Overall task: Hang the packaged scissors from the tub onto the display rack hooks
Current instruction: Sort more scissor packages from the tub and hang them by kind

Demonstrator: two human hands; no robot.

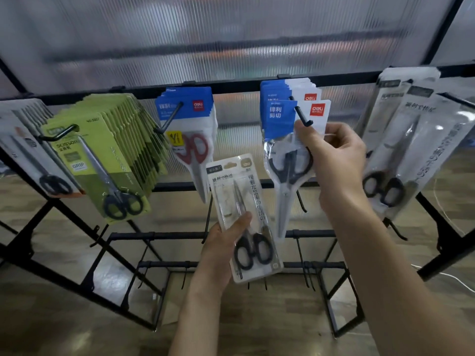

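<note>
The right hand [331, 150] is raised to the top rail of the black display rack [231, 86], fingers curled round a blue-and-white scissors pack [290, 150] with black handles. The pack's header card is threaded on a black hook [303, 116], near the hook's upturned tip, in front of a stack of like packs [285, 89] hanging further back on the same hook. The thumb lies just under the hook tip, against the card.

The left hand [223, 247] is lower and nearer the camera, gripping a beige scissors pack [244, 217] by its left edge, thumb pressed across the clear front. This pack is tilted, black handles at the bottom, and hangs on nothing.

Along the rail, from the left: a grey-and-orange pack [33, 155] at the frame edge, a thick row of green scissors packs [108, 150] on a hook, and a blue-topped set with red-handled scissors [192, 142] on the next hook. To the right of the right hand hang silver-grey packs [401, 150] with black-handled scissors. Lower rails of the rack carry bare hooks. Behind the rack stands a ribbed translucent wall panel [231, 34]; below is a wood-patterned floor [257, 330]. The tub is not in view
</note>
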